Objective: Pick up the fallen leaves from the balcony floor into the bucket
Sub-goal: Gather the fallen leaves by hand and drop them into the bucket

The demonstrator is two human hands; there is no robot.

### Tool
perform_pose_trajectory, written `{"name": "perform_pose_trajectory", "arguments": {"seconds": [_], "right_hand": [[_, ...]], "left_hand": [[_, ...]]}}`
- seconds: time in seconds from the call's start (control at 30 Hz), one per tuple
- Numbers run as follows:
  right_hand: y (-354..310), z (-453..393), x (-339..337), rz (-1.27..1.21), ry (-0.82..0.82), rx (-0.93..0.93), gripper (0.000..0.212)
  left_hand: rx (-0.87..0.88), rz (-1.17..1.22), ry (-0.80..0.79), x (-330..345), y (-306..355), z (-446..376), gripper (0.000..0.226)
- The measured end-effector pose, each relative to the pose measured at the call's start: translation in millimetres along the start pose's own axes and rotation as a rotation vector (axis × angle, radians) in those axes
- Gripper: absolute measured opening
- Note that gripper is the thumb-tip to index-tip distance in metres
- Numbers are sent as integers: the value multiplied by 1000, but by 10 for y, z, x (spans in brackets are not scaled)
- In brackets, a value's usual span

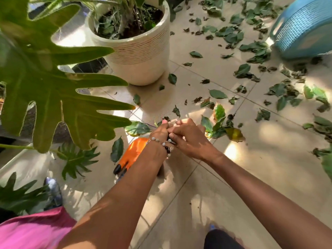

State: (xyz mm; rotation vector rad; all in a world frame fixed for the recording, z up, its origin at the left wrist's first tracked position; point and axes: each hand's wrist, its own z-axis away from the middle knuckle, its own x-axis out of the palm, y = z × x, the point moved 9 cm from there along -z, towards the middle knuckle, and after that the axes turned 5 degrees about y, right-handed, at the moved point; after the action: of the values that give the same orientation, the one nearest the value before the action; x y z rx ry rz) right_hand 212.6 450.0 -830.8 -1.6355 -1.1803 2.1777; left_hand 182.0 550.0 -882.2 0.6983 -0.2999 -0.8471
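— Head view: how are the hands seen?
— Left hand (161, 129) and right hand (186, 136) are curled together; what is gripped cannot be told.
— And the leaves (231, 35)?
— Scattered between the hands and the blue bucket (301, 27).

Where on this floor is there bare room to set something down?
Bare tiles lie between the forearms, near the hands. Another bare strip runs right of the cream pot. Fallen leaves crowd the floor toward the blue bucket.
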Motion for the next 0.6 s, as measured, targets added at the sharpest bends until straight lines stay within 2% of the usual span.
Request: {"name": "perform_pose_trajectory", "arguments": {"seconds": [0.07, 0.17, 0.27, 0.33, 0.4, 0.47, 0.6], "right_hand": [[34, -46, 14, -83, 10, -9, 28], [149, -109, -106, -374, 177, 94, 35], [216, -87, -77, -341, 166, 141, 25], [247, -41, -12, -352, 133, 160, 22], [248, 15, 66, -349, 95, 179, 21], [229, 38, 133, -330, 66, 169, 20], [223, 50, 154, -306, 53, 171, 19]], "left_hand": [[1, -8, 81, -104, 50, -6, 30], [19, 43, 181, -348, 229, -42, 26], [233, -407, 474, -1015, 534, -82, 26], [259, -608, 535, -1379, 562, -120, 26], [271, -817, 629, -1614, 536, -184, 37], [317, -990, 631, -1596, 554, -164, 44], [325, -1055, 573, -1550, 516, -175, 47]]}}
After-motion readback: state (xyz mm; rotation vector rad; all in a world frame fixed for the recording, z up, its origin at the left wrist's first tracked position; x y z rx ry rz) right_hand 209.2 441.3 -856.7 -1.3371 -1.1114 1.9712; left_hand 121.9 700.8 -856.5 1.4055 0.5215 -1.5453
